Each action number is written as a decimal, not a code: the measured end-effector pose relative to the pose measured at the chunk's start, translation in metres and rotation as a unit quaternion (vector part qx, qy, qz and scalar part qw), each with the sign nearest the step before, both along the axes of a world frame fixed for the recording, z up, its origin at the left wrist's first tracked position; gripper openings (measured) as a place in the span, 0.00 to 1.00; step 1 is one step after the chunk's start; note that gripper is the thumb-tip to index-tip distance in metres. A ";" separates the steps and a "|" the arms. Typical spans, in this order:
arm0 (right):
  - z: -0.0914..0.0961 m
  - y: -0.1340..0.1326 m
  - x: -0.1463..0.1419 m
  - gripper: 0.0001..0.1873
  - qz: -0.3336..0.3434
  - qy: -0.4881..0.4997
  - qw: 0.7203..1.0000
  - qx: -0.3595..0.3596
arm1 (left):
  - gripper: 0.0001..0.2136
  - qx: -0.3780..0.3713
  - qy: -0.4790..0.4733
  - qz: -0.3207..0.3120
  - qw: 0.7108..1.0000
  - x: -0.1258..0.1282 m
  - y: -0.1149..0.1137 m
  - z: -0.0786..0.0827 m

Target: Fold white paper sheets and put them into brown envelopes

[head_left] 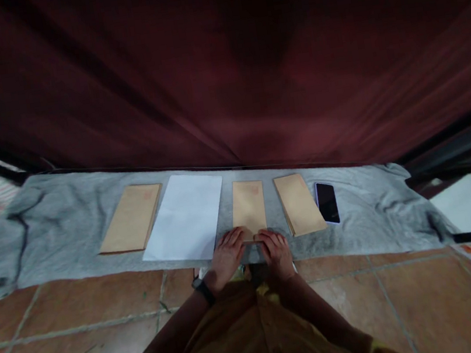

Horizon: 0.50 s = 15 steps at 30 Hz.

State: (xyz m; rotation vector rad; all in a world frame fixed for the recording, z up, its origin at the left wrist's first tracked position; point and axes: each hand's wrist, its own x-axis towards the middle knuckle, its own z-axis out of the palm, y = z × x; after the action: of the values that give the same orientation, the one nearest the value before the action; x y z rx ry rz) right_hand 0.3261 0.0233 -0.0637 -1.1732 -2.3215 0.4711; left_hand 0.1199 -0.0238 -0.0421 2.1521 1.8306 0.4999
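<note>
A brown paper envelope [247, 204] lies on the grey cloth in front of me, its near end folded or lifted a little. My left hand [228, 251], with a dark watch on the wrist, grips the near left corner with bent fingers. At the near right corner my right hand [276, 250] does the same, fingers curled over the edge. The thumbs are mostly hidden. Left of the envelope is a stack of white paper [186, 216]. To its right lies a small pile of brown envelopes [300, 203].
Farther left is a thicker pile of brown envelopes [131, 218]. A phone [327, 203] lies right of the small pile. The grey cloth [377, 208] covers a narrow surface against a dark red curtain [187, 89]. Tiled floor [107, 325] shows below.
</note>
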 end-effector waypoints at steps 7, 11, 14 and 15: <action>0.003 0.007 -0.003 0.13 -0.026 0.015 0.999 -0.024 | 0.17 -0.004 -0.014 0.029 0.999 0.001 0.015 0.004; 0.003 0.010 -0.007 0.11 -0.058 -0.018 0.998 -0.032 | 0.17 0.006 0.003 0.044 0.999 0.003 0.015 0.003; 0.002 0.010 -0.008 0.12 -0.057 -0.011 0.998 -0.032 | 0.21 0.028 0.026 0.036 0.999 0.006 0.009 -0.001; 0.001 0.010 -0.009 0.12 -0.058 -0.003 0.998 -0.030 | 0.22 0.037 0.038 0.025 0.998 0.008 0.004 -0.003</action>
State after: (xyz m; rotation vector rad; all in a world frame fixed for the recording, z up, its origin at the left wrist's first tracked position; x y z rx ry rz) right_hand 0.3174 0.0329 -0.0625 -1.3308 -2.2427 0.4996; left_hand 0.1276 -0.0194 -0.0452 2.2068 1.9407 0.5111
